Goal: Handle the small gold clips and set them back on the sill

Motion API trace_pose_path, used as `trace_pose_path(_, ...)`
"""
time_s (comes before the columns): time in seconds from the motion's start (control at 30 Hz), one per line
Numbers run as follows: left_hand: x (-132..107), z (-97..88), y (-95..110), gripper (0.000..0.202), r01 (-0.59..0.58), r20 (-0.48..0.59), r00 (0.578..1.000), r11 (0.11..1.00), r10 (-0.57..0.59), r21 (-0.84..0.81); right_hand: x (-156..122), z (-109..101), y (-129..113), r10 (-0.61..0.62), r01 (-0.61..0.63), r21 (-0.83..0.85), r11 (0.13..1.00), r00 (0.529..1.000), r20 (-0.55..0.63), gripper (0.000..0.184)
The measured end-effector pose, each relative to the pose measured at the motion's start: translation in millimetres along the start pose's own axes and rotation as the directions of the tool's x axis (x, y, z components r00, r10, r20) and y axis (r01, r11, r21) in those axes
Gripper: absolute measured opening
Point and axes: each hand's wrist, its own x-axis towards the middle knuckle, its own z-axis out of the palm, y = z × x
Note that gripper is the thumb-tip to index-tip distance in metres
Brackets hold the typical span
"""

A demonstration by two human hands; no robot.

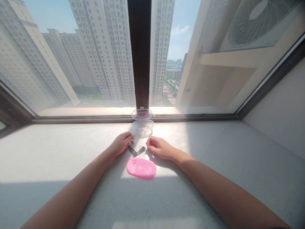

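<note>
Sill work, logged near to far; every place is being given relative to the pink pad.

1. Forearms: both are reaching in from the near edge and passing either side of the pad.
2. Pink pad [141, 168]: it is lying flat on the pale sill [71, 159], half in sun. Two small rings [133, 161] are sitting on its left end; the rest of its face is showing bare.
3. Dark metal tools [136, 150]: these are lying crossed just beyond the pad, between the hands, and neither hand is touching them.
4. Left hand [121, 143]: it is resting beyond the pad and to its left, thumb and forefinger pinching a thin stick [133, 137] whose tip is pointing toward the clear box.
5. Right hand [158, 148]: it is resting beyond the pad and to its right, fingers curled and tips pressed together, perhaps on some tiny piece; I am not able to make it out.
6. Clear box [143, 128]: it is standing open farther beyond the pad, in line with it, pale contents blurring in the glare.
7. Lid [142, 113]: it is lying farthest from the pad, against the window frame [139, 54].

Progress, as I am judging it: the box is open and two rings are laid out, so the work is looking early. The tools are lying unused, and most of the pad is waiting unfilled.
</note>
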Motion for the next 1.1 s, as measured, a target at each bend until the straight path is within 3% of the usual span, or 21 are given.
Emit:
trace_pose_path(0.1,0,2.9,2,0.031,-0.007,0.007,1.000,0.999,0.007,-0.046,5,-1,8,0.081,-0.077,0.208,0.975,0.997,-0.011,0.017)
trace_pose_path(0.23,3,5.4,-3,0.028,0.002,-0.007,1.000,0.994,-0.003,-0.107,10,-5,11,0.122,-0.107,0.310,0.944,0.992,-0.026,0.031)
trace_pose_path(0.43,8,9.5,-12,0.023,0.025,-0.035,0.999,0.977,-0.033,-0.212,11,-7,8,0.148,-0.127,0.352,0.927,0.988,-0.033,0.020)
trace_pose_path(0.63,6,8.9,-3,0.019,0.068,-0.065,0.994,0.970,-0.085,-0.234,11,-8,8,0.149,-0.115,0.379,0.918,0.987,-0.062,0.013)
trace_pose_path(0.97,5,7.5,-3,0.017,0.118,0.023,0.993,0.955,-0.116,-0.271,12,-7,10,0.176,-0.120,0.413,0.903,0.979,-0.100,0.008)
trace_pose_path(1.1,7,3.7,-7,0.016,0.066,0.023,0.998,0.966,-0.062,-0.249,12,-6,9,0.190,-0.131,0.393,0.910,0.975,-0.114,0.006)
